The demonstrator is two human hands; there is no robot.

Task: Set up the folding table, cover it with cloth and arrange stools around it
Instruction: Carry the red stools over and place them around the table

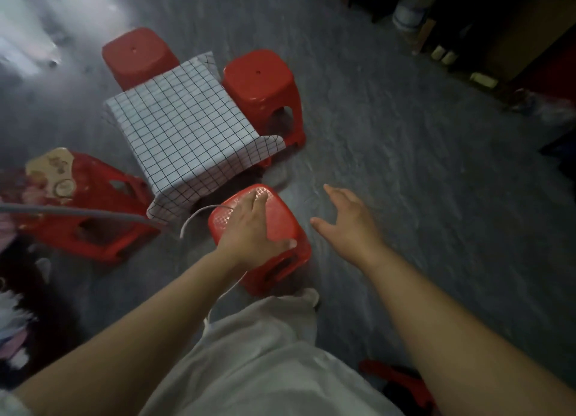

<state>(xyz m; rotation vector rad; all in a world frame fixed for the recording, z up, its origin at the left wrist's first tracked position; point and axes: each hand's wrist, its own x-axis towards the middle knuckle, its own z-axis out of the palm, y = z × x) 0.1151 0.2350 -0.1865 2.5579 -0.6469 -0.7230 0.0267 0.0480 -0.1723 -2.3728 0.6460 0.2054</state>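
Observation:
A small table stands on the grey floor under a white cloth with a black grid (pixel 184 128). Red plastic stools stand at its far side (pixel 138 55) and its right side (pixel 261 85). A third red stool (pixel 93 203), with a worn patterned seat, lies tipped at the table's left. At the near corner a fourth red stool (pixel 280 225) stands upright. My left hand (pixel 249 228) rests flat on its seat, fingers spread. Over the bare floor to that stool's right my right hand (pixel 349 222) hovers with its fingers straight, touching nothing.
A grey cable (pixel 81 211) runs from the left across the tipped stool towards my body. Dark clutter and a white bucket (pixel 406 13) line the far right wall. My light trousers (pixel 265 353) fill the lower middle; something red (pixel 402 381) lies by my right leg.

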